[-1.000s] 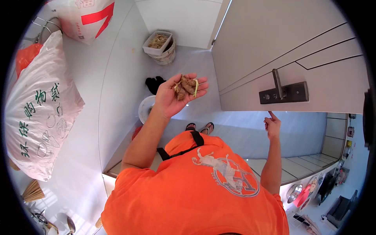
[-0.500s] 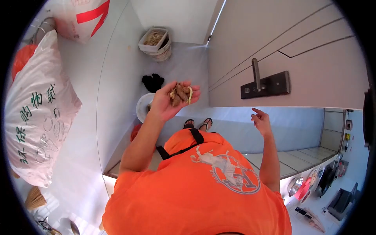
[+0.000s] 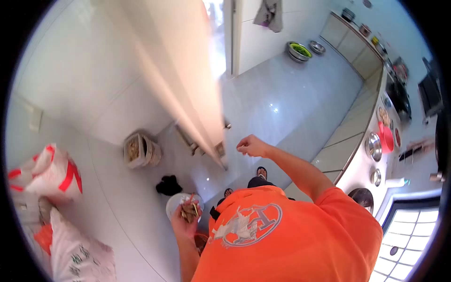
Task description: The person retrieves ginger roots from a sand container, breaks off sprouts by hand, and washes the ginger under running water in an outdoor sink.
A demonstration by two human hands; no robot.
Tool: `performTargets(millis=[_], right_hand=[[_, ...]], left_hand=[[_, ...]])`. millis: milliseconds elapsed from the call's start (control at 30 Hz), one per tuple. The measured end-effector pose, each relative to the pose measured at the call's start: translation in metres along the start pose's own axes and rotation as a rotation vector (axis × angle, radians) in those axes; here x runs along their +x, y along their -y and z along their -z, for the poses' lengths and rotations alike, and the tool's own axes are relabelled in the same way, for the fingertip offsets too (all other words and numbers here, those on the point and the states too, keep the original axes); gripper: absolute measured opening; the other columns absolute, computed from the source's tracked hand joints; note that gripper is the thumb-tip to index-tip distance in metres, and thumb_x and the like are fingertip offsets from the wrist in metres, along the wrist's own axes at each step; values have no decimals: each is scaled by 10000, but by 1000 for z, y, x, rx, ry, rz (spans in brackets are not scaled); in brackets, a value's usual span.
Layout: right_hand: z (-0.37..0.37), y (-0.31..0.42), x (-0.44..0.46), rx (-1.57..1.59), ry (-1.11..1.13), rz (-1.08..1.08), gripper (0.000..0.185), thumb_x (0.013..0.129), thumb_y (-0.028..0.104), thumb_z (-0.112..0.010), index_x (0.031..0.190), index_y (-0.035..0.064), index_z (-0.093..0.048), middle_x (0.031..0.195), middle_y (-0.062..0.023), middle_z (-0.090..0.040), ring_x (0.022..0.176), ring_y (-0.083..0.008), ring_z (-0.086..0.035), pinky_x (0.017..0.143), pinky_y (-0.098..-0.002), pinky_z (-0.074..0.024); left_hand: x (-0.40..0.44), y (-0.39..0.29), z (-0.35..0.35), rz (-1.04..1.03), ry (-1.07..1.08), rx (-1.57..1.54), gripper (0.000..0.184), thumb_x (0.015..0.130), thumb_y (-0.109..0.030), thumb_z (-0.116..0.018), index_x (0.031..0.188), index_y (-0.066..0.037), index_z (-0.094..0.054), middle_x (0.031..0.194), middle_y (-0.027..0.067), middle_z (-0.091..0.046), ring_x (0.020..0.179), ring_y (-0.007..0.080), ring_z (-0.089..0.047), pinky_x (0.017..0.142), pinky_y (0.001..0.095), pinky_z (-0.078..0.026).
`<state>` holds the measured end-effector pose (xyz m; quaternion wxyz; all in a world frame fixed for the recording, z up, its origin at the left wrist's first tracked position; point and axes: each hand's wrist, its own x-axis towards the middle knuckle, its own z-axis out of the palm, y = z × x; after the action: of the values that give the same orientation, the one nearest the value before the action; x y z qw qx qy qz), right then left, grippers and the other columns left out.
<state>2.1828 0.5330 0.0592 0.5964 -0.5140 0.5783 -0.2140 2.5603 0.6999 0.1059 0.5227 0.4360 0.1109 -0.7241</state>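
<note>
You are holding your right arm (image 3: 300, 169) out ahead, the right hand (image 3: 253, 146) drooping with loosely bent fingers (image 3: 241, 144); your left hand (image 3: 181, 223) is cupping palm-up below, left forearm (image 3: 187, 256) reaching outward.

- Orange shirt (image 3: 310, 235), lower centre, bearing a grey-and-white emblem (image 3: 249, 224)
- Brown root pieces (image 3: 190, 215), lower centre
- White bag (image 3: 49, 176) with red bands, left edge
- Pale pinkish bag (image 3: 91, 265) with dark green lettering, lower left
- Black cloth (image 3: 169, 186), left of centre
- Bluish-grey floor (image 3: 282, 101), upper centre
- Yellow-green bowl (image 3: 300, 50), upper right
- Pinkish-red pan (image 3: 386, 138), right
</note>
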Motion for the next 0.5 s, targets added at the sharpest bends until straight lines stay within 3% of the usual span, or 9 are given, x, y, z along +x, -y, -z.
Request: performTargets(millis=[167,300,333,433,500], right_hand=[[17,-31,23,-14,80,42,299,852,239,-673,1001,-15,-725,761,-89,-684,652,-141,-630,552,-295,-509],[59,-48,20,-4,44,60,298,854,246,-664,988,-14,-724,744,-85,-678,626,-135,-613,533,-298,-496],[72,-57,17,0,31,70,296,853,247,-664,982,-13,-723,739,-85,-678,622,-136,-611,529,-300,-493],[120,-74,9,79,0,22,267,845,208,-652,975,-17,-714,740,-93,-676,575,-167,-581,507,-323,-469],[147,-83,3,128,-29,-31,278,852,232,-660,975,-12,-710,750,-82,-675,590,-142,-585,502,-306,-464]], left_hand=[[21,34,-7,54,27,58,452,1041,-315,-312,1133,16,-606,1149,230,-638,969,336,-614,845,432,-514],[25,76,-74,55,75,234,411,1032,-306,-362,1083,12,-616,1116,232,-649,944,331,-619,822,430,-520],[39,85,-79,158,135,208,400,1029,-315,-388,1084,9,-615,1120,235,-648,944,334,-619,816,433,-523],[61,116,-120,232,103,292,403,1026,-333,-404,1090,6,-612,1120,236,-648,938,336,-619,816,433,-523],[82,134,-150,251,152,305,406,1023,-339,-407,1095,5,-611,1130,236,-643,928,333,-615,822,435,-519]])
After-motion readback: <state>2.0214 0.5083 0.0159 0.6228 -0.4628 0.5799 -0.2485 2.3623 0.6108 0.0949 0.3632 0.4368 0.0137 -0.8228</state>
